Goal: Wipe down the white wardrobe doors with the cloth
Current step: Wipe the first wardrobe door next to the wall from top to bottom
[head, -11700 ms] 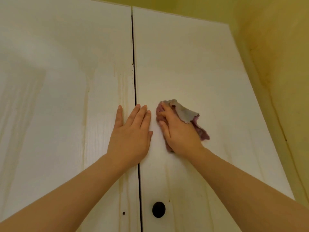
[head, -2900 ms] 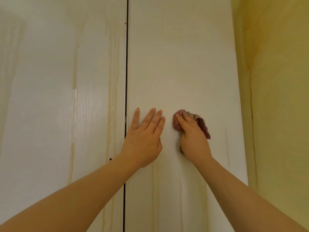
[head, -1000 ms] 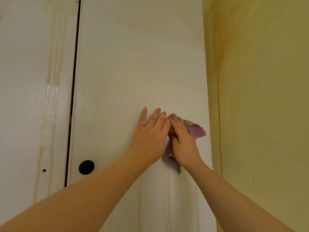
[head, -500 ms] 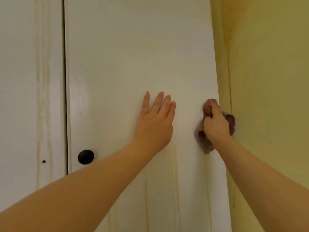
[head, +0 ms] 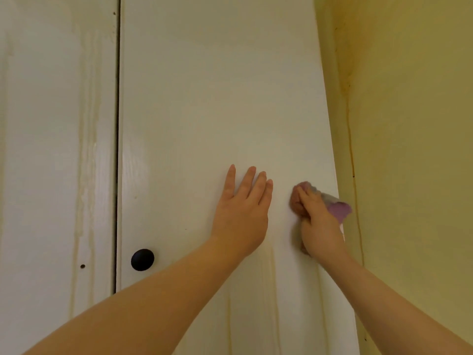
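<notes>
Two white wardrobe doors fill the head view, the right door (head: 210,111) and the left door (head: 51,149), split by a dark vertical gap. My left hand (head: 242,213) lies flat on the right door, fingers straight and pointing up. My right hand (head: 320,224) grips a bunched purple-pink cloth (head: 336,208) and presses it against the right door near its right edge. Most of the cloth is hidden under that hand. Faint yellowish streaks run down both doors.
A round black knob (head: 142,259) sits low on the right door beside the gap. A yellow wall (head: 409,149) with a dark vertical stain line stands right next to the door's right edge.
In the last second my right hand slid the cloth away from my left hand to the door's right edge, then a little back left. My left hand stayed flat on the door.
</notes>
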`<action>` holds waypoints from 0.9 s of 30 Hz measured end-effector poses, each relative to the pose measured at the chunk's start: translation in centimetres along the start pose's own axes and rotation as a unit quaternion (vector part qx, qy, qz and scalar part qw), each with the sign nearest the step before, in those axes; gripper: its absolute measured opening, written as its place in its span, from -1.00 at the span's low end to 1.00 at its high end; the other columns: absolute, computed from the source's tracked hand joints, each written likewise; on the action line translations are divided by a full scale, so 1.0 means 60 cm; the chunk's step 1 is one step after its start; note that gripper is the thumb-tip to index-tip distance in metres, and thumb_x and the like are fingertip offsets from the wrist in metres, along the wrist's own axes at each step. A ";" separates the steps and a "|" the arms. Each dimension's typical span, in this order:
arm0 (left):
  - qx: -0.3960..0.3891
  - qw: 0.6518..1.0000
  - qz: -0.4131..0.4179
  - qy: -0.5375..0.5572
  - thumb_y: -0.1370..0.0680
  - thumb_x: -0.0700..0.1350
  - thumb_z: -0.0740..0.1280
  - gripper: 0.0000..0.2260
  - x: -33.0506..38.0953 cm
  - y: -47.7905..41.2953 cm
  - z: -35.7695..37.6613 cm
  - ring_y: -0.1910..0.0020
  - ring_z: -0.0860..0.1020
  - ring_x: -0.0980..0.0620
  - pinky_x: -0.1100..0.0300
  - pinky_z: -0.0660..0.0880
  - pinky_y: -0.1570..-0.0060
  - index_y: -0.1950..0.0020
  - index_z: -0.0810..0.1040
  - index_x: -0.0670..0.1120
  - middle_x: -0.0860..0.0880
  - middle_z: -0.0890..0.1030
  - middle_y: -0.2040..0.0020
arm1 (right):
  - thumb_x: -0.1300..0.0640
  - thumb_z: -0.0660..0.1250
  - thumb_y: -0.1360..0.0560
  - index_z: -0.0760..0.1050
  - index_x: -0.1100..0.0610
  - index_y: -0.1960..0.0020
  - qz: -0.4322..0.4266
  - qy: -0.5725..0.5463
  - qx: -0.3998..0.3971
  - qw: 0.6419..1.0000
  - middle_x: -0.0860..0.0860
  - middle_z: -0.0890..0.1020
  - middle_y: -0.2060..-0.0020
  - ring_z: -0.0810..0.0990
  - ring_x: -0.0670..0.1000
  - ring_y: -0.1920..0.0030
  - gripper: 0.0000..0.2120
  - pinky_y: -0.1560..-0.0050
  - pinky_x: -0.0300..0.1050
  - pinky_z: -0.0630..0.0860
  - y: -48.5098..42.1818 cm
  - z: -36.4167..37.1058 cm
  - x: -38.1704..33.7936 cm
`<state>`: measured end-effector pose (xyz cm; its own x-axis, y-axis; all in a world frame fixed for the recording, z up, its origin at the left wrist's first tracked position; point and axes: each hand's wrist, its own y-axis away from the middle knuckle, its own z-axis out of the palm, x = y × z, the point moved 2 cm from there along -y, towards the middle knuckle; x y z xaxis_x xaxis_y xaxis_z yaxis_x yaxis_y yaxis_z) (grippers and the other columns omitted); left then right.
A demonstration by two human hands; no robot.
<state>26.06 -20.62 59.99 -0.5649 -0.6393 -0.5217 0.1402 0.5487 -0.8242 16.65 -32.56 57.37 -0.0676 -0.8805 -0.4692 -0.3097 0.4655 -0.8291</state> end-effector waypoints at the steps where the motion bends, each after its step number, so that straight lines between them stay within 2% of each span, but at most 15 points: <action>1: -0.007 1.000 -0.003 -0.001 -0.54 -0.07 0.02 -0.54 -0.001 -0.001 -0.008 -0.38 0.38 -0.18 -0.28 -0.03 -0.40 -0.36 0.46 -0.18 -0.17 0.46 -0.35 | 0.54 0.01 -0.45 0.28 0.15 -0.43 -0.006 -0.010 0.002 1.000 0.05 0.33 -0.39 0.23 0.01 -0.41 -0.39 -0.33 -0.33 0.07 0.003 0.000 -0.001; 3: -0.030 0.999 0.017 -0.006 -0.64 -0.02 -0.06 -0.52 -0.003 -0.005 -0.014 -0.53 0.03 -0.15 -0.28 -0.34 -0.37 -0.54 0.09 -0.15 -0.15 0.10 -0.55 | 0.52 -0.01 -0.47 0.21 0.07 -0.46 0.020 -0.020 0.013 1.000 0.00 0.21 -0.46 0.12 -0.02 -0.47 -0.36 -0.34 -0.37 -0.02 0.000 -0.014 -0.002; 5: -0.085 0.996 0.023 0.003 -0.66 0.05 -0.10 -0.48 -0.011 -0.001 -0.025 -0.52 -0.24 -0.09 -0.23 -0.47 -0.28 -0.55 -0.22 -0.09 -0.07 -0.21 -0.56 | 0.49 -0.01 -0.48 0.16 0.03 -0.48 0.054 -0.013 0.017 0.998 -0.02 0.18 -0.47 0.13 0.00 -0.47 -0.35 -0.37 -0.31 0.02 0.000 -0.017 -0.013; 6: -0.087 0.996 0.018 0.005 -0.66 0.06 -0.11 -0.47 -0.017 0.000 -0.032 -0.51 -0.29 -0.08 -0.23 -0.47 -0.28 -0.54 -0.28 -0.06 -0.04 -0.27 -0.55 | 0.49 -0.01 -0.49 0.15 0.03 -0.48 0.044 -0.008 0.011 0.999 -0.02 0.17 -0.47 0.12 0.01 -0.47 -0.36 -0.38 -0.30 0.03 0.001 -0.013 -0.024; 9: -0.053 0.998 -0.001 0.024 -0.67 0.03 -0.12 -0.48 -0.041 0.015 -0.046 -0.50 -0.33 -0.07 -0.22 -0.49 -0.27 -0.53 -0.32 -0.03 -0.02 -0.31 -0.54 | 0.47 0.01 -0.51 0.18 0.05 -0.46 -0.050 0.022 -0.039 0.998 -0.07 0.11 -0.47 0.00 -0.02 -0.50 -0.40 -0.29 -0.45 -0.11 0.011 0.011 -0.060; 11: -0.064 0.998 -0.015 0.018 -0.67 0.00 -0.11 -0.49 -0.056 0.032 -0.051 -0.50 -0.34 -0.06 -0.22 -0.51 -0.27 -0.54 -0.29 -0.02 -0.02 -0.31 -0.54 | 0.47 0.00 -0.51 0.20 0.04 -0.45 -0.071 0.015 -0.033 0.997 -0.07 0.12 -0.47 -0.01 -0.05 -0.49 -0.40 -0.28 -0.48 -0.17 0.011 0.018 -0.075; 13: -0.075 0.996 -0.037 -0.001 -0.66 -0.04 -0.09 -0.50 -0.078 0.045 -0.058 -0.50 -0.33 -0.07 -0.20 -0.52 -0.26 -0.55 -0.24 -0.02 -0.02 -0.27 -0.55 | 0.49 -0.01 -0.49 0.18 0.05 -0.46 -0.035 -0.011 0.004 0.999 -0.04 0.11 -0.49 0.01 -0.04 -0.49 -0.38 -0.37 -0.37 -0.11 -0.001 0.019 -0.089; 15: -0.040 0.996 -0.079 -0.006 -0.65 -0.07 -0.03 -0.51 -0.106 0.057 -0.058 -0.53 -0.22 -0.09 -0.18 -0.46 -0.29 -0.57 -0.10 -0.02 -0.05 -0.13 -0.57 | 0.52 -0.01 -0.46 0.13 0.07 -0.48 -0.002 -0.012 0.031 0.999 -0.01 0.06 -0.50 -0.04 -0.01 -0.50 -0.33 -0.43 -0.23 -0.09 -0.014 0.026 -0.105; 16: -0.010 0.995 -0.097 -0.007 -0.63 -0.09 0.02 -0.52 -0.122 0.064 -0.062 -0.54 -0.11 -0.11 -0.19 -0.37 -0.33 -0.56 0.05 -0.03 -0.07 0.01 -0.57 | 0.52 -0.01 -0.44 0.11 0.07 -0.49 -0.010 -0.002 0.029 1.000 -0.01 0.04 -0.51 -0.07 0.01 -0.50 -0.31 -0.44 -0.19 -0.09 -0.014 0.036 -0.117; 18: 0.034 0.993 -0.117 0.000 -0.57 -0.12 0.12 -0.56 -0.148 0.079 -0.064 -0.51 0.14 -0.16 -0.22 -0.17 -0.39 -0.47 0.33 -0.06 -0.12 0.28 -0.49 | 0.51 0.00 -0.45 0.12 0.07 -0.48 -0.087 0.033 0.001 0.996 -0.08 0.02 -0.47 -0.09 0.02 -0.50 -0.33 -0.43 -0.29 -0.16 -0.001 0.063 -0.140; 20: 0.056 0.992 -0.113 0.008 -0.54 -0.09 0.13 -0.59 -0.161 0.096 -0.055 -0.44 0.28 -0.19 -0.25 -0.05 -0.38 -0.37 0.46 -0.08 -0.14 0.42 -0.40 | 0.49 0.00 -0.49 0.14 0.06 -0.47 -0.167 0.064 -0.024 0.984 -0.16 0.02 -0.41 -0.08 0.00 -0.49 -0.38 -0.30 -0.49 -0.29 0.022 0.084 -0.148; 21: 0.081 0.991 -0.105 0.015 -0.52 -0.08 0.14 -0.60 -0.167 0.105 -0.048 -0.41 0.34 -0.20 -0.27 0.02 -0.37 -0.32 0.51 -0.09 -0.15 0.47 -0.35 | 0.47 0.01 -0.50 0.14 0.05 -0.47 -0.181 0.072 -0.032 0.980 -0.15 0.03 -0.42 -0.07 -0.01 -0.49 -0.39 -0.25 -0.53 -0.31 0.028 0.084 -0.153; 24: 0.165 0.981 -0.099 0.027 -0.45 -0.13 0.22 -0.63 -0.177 0.123 -0.044 -0.32 0.40 -0.16 -0.25 0.13 -0.35 -0.23 0.56 -0.10 -0.15 0.55 -0.22 | 0.45 0.01 -0.49 0.14 0.01 -0.48 -0.119 0.062 -0.026 0.991 -0.08 0.08 -0.49 -0.03 -0.03 -0.50 -0.37 -0.27 -0.46 -0.17 0.008 0.062 -0.182; 26: 0.189 0.975 -0.108 0.042 -0.40 -0.16 0.28 -0.66 -0.179 0.132 -0.049 -0.22 0.40 -0.13 -0.18 0.18 -0.30 -0.16 0.57 -0.11 -0.15 0.56 -0.13 | 0.46 0.00 -0.48 0.13 0.04 -0.49 -0.074 0.045 -0.005 0.996 -0.04 0.06 -0.51 -0.04 -0.01 -0.50 -0.36 -0.34 -0.34 -0.10 -0.006 0.060 -0.206; 27: 0.191 0.973 -0.117 0.048 -0.37 -0.16 0.30 -0.66 -0.180 0.139 -0.049 -0.18 0.40 -0.12 -0.14 0.20 -0.28 -0.14 0.57 -0.12 -0.15 0.56 -0.09 | 0.45 0.00 -0.48 0.11 0.05 -0.49 -0.082 0.046 -0.011 0.995 -0.03 0.04 -0.51 -0.07 0.01 -0.50 -0.37 -0.37 -0.29 -0.10 0.000 0.068 -0.221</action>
<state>30.94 -7.59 59.40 -0.6886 -0.6590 -0.3027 0.2814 0.1418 -0.9490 21.41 -20.50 62.34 -0.1002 -0.9496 -0.2969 -0.3443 0.3131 -0.8851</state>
